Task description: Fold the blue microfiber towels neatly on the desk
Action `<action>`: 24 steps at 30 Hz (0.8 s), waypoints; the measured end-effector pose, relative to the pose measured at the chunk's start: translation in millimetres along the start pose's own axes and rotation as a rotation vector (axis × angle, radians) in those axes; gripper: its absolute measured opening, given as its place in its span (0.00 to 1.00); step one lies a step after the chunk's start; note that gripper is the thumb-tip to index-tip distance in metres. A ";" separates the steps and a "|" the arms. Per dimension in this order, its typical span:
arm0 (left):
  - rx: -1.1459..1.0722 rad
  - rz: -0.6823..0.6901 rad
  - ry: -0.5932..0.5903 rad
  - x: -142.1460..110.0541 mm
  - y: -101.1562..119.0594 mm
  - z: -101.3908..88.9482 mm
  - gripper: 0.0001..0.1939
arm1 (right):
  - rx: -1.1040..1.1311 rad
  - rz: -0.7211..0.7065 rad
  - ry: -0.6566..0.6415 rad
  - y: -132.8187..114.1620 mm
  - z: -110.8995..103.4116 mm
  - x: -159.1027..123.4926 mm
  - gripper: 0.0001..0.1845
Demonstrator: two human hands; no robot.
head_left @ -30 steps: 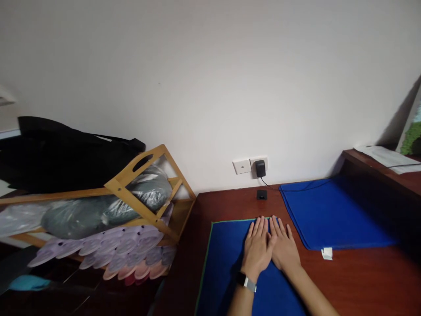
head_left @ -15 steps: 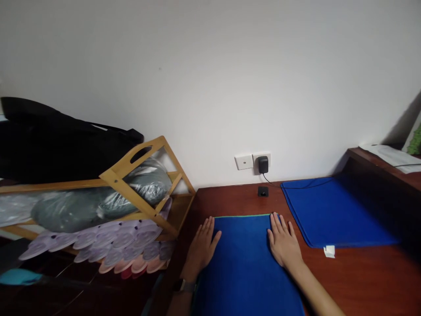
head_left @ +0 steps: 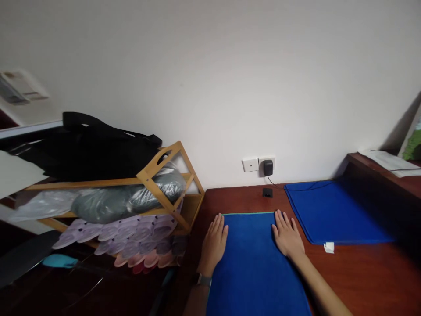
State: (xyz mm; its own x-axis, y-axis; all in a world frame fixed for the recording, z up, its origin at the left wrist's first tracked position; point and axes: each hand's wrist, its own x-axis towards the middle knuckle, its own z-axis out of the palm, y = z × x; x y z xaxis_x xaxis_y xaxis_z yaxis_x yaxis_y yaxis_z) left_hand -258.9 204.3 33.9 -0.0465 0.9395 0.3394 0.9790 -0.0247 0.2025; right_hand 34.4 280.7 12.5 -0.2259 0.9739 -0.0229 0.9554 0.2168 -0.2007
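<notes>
A folded blue towel (head_left: pixel 255 267) with a thin green edge lies flat on a reddish-brown wooden desk (head_left: pixel 240 197). My left hand (head_left: pixel 214 245) rests at the towel's left edge, fingers spread, with the thumb side touching the cloth. A band watch (head_left: pixel 204 280) circles that wrist. My right hand (head_left: pixel 287 235) lies flat on the towel's far right corner, holding nothing. The towel's near end runs out of view.
A second blue cloth (head_left: pixel 335 215) lies to the right, with a white tag (head_left: pixel 329 247) at its edge. A small black object (head_left: pixel 267 192) sits by the wall. A bamboo rack (head_left: pixel 164 184) with bags and slippers stands left of the desk.
My hands have spread apart from the towel's middle to its left and right edges. The view has also shifted slightly. The towel looks flatter.
</notes>
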 end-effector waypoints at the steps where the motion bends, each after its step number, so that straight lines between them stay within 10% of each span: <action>1: -0.002 0.040 0.000 -6.4 15.5 -2.4 0.30 | 0.004 0.002 -0.007 -0.6 -0.4 -0.1 0.37; 7: 0.003 0.152 -0.209 -57.2 87.2 -0.1 0.33 | 0.048 0.005 0.021 -4.1 -13.8 -0.7 0.37; 14: 0.098 -0.100 -0.224 -107.6 43.6 -6.3 0.37 | 0.095 -0.065 0.254 -9.2 -9.4 -74.0 0.34; 19: 0.119 -0.146 -0.200 -131.3 31.0 -11.1 0.38 | 0.131 -0.014 0.129 -12.5 23.8 -133.8 0.38; 24: 0.095 -0.159 -0.248 -133.2 28.9 -32.8 0.38 | 0.113 -0.002 0.017 -14.5 0.4 -139.2 0.36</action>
State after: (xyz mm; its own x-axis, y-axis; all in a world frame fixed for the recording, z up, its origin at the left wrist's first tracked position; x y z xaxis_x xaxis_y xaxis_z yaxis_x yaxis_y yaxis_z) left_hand -231.0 67.3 24.7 -0.1627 0.9840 0.0731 0.9780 0.1510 0.1441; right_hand 52.0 141.9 18.2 -0.2237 0.9746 -0.0056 0.9270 0.2110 -0.3101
